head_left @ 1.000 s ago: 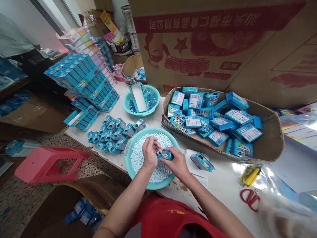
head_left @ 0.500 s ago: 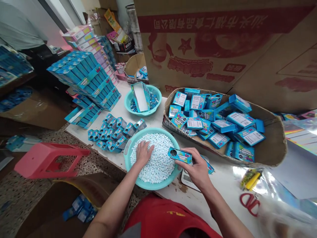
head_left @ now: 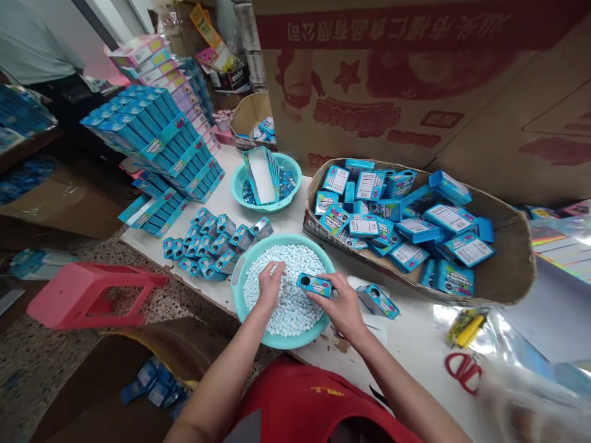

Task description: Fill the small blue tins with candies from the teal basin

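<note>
Blue box (head_left: 315,285), pinched between thumb and fingers of the right hand (head_left: 343,303) over the teal bowl (head_left: 285,343); left hand (head_left: 269,284) half-curled, its hold unclear; a slackened pinch could drop the box onto white pellets (head_left: 290,319); beyond, a carton (head_left: 506,271) of boxes (head_left: 450,218)

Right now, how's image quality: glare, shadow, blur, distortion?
Head view, right: harsh glare on the silvery film; head view, lower right: clear plastic bag looks soft and stretched; head view, lower left: floor carton sits in shadow; head view, centre: blue box in the right hand is fairly crisp.
</note>
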Action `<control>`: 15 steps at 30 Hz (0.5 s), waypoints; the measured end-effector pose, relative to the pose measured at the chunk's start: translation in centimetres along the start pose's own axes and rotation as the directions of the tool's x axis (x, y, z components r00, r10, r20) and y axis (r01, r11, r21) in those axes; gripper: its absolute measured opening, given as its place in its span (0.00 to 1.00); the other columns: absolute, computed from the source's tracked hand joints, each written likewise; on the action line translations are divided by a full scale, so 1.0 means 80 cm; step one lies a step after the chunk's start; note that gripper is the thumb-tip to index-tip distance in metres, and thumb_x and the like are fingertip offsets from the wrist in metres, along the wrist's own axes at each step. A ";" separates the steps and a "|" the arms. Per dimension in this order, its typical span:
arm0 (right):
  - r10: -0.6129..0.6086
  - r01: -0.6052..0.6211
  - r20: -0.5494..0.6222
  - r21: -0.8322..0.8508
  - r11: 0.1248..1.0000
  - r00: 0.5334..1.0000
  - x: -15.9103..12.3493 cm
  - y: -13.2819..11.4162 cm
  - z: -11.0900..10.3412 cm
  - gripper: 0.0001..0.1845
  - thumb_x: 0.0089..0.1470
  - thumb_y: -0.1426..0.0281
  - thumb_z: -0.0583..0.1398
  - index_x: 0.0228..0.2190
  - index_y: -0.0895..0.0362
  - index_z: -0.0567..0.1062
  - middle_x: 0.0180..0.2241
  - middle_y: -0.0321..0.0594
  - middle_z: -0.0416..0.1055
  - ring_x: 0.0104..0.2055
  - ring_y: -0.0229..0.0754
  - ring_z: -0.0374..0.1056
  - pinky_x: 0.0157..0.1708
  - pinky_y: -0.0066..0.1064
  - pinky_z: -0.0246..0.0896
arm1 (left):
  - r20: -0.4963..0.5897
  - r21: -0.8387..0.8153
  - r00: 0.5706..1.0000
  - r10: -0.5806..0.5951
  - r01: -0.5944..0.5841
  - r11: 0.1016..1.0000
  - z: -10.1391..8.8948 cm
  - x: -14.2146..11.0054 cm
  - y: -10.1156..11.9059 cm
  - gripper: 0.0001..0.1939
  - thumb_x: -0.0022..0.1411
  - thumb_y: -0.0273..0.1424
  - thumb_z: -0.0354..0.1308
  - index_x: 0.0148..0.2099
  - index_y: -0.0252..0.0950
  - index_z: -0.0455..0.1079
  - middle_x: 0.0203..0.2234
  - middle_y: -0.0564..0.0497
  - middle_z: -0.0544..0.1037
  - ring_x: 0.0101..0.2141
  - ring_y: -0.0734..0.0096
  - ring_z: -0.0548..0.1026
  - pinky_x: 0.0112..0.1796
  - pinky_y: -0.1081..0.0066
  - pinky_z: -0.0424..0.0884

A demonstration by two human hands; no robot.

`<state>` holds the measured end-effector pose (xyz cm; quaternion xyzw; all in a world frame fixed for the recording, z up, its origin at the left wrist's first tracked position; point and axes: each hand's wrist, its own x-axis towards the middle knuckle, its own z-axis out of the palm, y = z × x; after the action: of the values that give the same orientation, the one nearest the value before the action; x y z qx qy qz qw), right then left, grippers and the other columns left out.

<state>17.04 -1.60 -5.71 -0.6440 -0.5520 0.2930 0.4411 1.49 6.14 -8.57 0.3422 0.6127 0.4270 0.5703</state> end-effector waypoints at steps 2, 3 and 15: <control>-0.006 0.007 0.027 -0.036 0.999 1.000 -0.001 -0.001 0.007 0.16 0.47 0.61 0.66 0.38 0.54 0.73 0.36 0.41 0.70 0.40 0.48 0.68 0.40 0.38 0.62 | 0.041 -0.210 0.998 -0.052 0.059 0.976 0.009 -0.015 0.024 0.15 0.49 0.42 0.61 0.28 0.36 0.63 0.18 0.58 0.65 0.14 0.81 0.60 0.15 0.78 0.52; -0.008 0.011 0.045 -0.056 0.998 0.999 -0.001 -0.002 0.011 0.16 0.47 0.62 0.66 0.38 0.54 0.73 0.36 0.41 0.70 0.40 0.48 0.68 0.40 0.38 0.63 | 0.059 -0.281 0.998 -0.035 0.050 0.959 0.014 -0.022 0.035 0.15 0.49 0.41 0.61 0.29 0.36 0.63 0.20 0.58 0.67 0.14 0.81 0.62 0.16 0.79 0.54; -0.044 0.061 0.104 -0.174 0.983 0.994 0.010 -0.024 0.023 0.14 0.45 0.66 0.66 0.37 0.53 0.73 0.34 0.40 0.71 0.38 0.48 0.68 0.37 0.37 0.62 | 0.002 -0.385 0.999 0.050 -0.045 0.922 0.032 -0.031 0.063 0.16 0.49 0.39 0.63 0.36 0.37 0.63 0.27 0.53 0.74 0.24 0.72 0.74 0.26 0.72 0.69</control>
<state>14.77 -0.36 -4.74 -0.6505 -0.6140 0.2629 0.3616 3.99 6.28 -2.91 0.2409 0.5048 0.5507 0.6196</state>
